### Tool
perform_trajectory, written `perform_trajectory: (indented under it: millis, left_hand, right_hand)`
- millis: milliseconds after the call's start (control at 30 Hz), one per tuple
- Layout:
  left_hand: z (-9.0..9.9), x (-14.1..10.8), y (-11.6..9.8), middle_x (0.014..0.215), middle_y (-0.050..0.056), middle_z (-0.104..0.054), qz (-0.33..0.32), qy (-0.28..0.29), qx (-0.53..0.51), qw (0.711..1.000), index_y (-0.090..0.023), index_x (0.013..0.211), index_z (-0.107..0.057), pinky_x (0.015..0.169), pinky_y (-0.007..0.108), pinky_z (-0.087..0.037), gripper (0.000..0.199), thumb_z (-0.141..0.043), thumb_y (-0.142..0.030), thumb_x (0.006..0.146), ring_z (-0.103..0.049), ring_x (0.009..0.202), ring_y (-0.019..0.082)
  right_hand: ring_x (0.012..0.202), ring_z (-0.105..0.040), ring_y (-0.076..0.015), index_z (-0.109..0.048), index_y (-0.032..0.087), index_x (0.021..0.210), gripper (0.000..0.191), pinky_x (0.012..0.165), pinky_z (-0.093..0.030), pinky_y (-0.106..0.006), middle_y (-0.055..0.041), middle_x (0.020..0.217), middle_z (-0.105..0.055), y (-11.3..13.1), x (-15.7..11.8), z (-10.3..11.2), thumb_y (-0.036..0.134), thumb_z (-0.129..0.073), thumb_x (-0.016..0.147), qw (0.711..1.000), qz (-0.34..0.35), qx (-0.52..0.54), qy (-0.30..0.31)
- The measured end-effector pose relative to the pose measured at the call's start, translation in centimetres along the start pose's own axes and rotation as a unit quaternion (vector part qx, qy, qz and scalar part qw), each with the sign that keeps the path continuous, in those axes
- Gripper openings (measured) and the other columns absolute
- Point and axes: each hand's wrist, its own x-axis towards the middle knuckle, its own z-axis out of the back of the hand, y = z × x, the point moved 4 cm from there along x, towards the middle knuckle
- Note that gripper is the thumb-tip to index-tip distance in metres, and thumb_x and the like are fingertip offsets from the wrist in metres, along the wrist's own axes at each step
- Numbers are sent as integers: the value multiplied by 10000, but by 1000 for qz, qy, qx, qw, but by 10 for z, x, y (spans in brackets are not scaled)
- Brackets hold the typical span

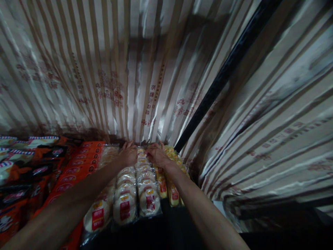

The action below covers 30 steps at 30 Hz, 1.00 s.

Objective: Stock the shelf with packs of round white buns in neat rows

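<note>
Rows of round pale pastries in clear wrappers with red and yellow labels [124,208] run away from me on a dark shelf [145,231]. Both arms stretch over them to the far end. My left hand [128,155] is curled at the back of one row, beside the middle row of wrapped pastries [150,201]. Opposite it, my right hand [158,155] is bent against the other side of that row's far end. The middle row's end lies between the two hands. Dim light and distance hide part of the fingertips.
Orange packets [85,156] and darker orange-black bags [39,173] lie at left. Yellow wrapped snacks [173,194] line the right side. A pleated, printed silvery curtain [111,86] hangs close behind, crossed by a slanting black pole [221,76].
</note>
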Motion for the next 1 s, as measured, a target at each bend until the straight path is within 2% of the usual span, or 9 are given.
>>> perform_trajectory:
  millis: [233, 367, 500, 633, 700, 800, 867, 1000]
  left_hand:
    - [4, 0, -3, 1202, 105, -585, 29, -49, 9, 998, -182, 889, -659, 1083, 515, -211, 230, -471, -180, 756, -309, 1309, 304]
    - [5, -1, -2, 1182, 110, -590, 44, -47, 1, 998, -165, 912, -636, 1063, 514, -245, 225, -452, -189, 785, -305, 1308, 310]
    - [13, -5, -4, 1201, 105, -569, 16, -82, -18, 996, -169, 884, -631, 1066, 490, -250, 184, -500, -228, 769, -284, 1316, 307]
    - [13, -11, -7, 1200, 63, -574, -31, -22, -18, 999, -203, 768, -653, 1073, 535, -210, 130, -544, -263, 729, -244, 1336, 327]
    - [12, -14, -8, 1196, 64, -579, -38, 1, -8, 999, -208, 796, -655, 1068, 551, -210, 145, -553, -254, 704, -241, 1341, 329]
    - [15, -17, -10, 1203, 96, -577, -56, -11, 15, 998, -183, 861, -653, 1079, 525, -212, 202, -547, -248, 702, -231, 1351, 317]
    - [16, -18, -11, 1209, 113, -577, -65, -16, 27, 997, -171, 826, -663, 1084, 517, -207, 190, -543, -270, 717, -225, 1355, 317]
    - [10, -18, -10, 1275, 87, -544, -60, 23, 19, 998, -192, 702, -665, 1073, 557, -192, 152, -552, -293, 715, -200, 1364, 327]
  right_hand:
    - [1005, -508, -212, -686, 233, 819, 150, 1042, -96, -483, -35, 875, -682, 3, 2, 3, 155, -565, 779, 999, -44, -15, -17]
    - [1022, -508, -213, -677, 236, 826, 149, 1043, -90, -473, -31, 905, -681, 5, 1, 2, 173, -547, 791, 998, -46, -25, -17]
    - [1030, -505, -219, -677, 237, 822, 160, 1038, -80, -476, -33, 894, -677, 7, 1, 2, 181, -529, 800, 998, -58, -36, -17]
    - [1037, -498, -222, -681, 224, 822, 158, 1038, -89, -458, -46, 917, -676, 10, 0, 4, 185, -530, 797, 997, -65, -31, -10]
    - [1043, -495, -223, -681, 218, 848, 165, 1039, -104, -445, -54, 948, -676, 11, -1, 5, 178, -529, 795, 998, -61, -28, -6]
    - [1047, -494, -222, -680, 218, 863, 172, 1043, -104, -440, -52, 962, -679, 11, -3, 7, 166, -532, 790, 998, -54, -28, -3]
    - [1052, -495, -222, -680, 223, 852, 166, 1044, -97, -441, -45, 949, -681, 11, -3, 7, 167, -538, 788, 998, -58, -32, 0]
    - [1048, -500, -227, -679, 221, 832, 153, 1040, -94, -452, -49, 941, -682, 12, -3, 6, 189, -533, 802, 997, -69, -41, 2]
